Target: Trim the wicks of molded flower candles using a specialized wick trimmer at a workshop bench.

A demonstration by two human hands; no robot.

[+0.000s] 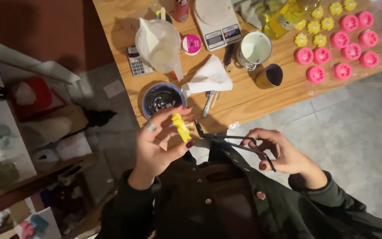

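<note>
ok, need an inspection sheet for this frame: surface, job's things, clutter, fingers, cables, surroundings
Surface: wooden table, crowded along the far side.
Job's things: left hand pinches a small yellow piece; right hand holds black scissors, tips pointing at the piece.
Clutter: plastic jug, dark bowl, white tissue, calculator, kitchen scale, white mug, pink flower shapes, yellow flower shapes.
Fingers: left fingers closed on the yellow piece; right ones through the scissor handles.
Cables: nothing seen.
Surroundings: tiled floor, cluttered shelf on the left.
</note>
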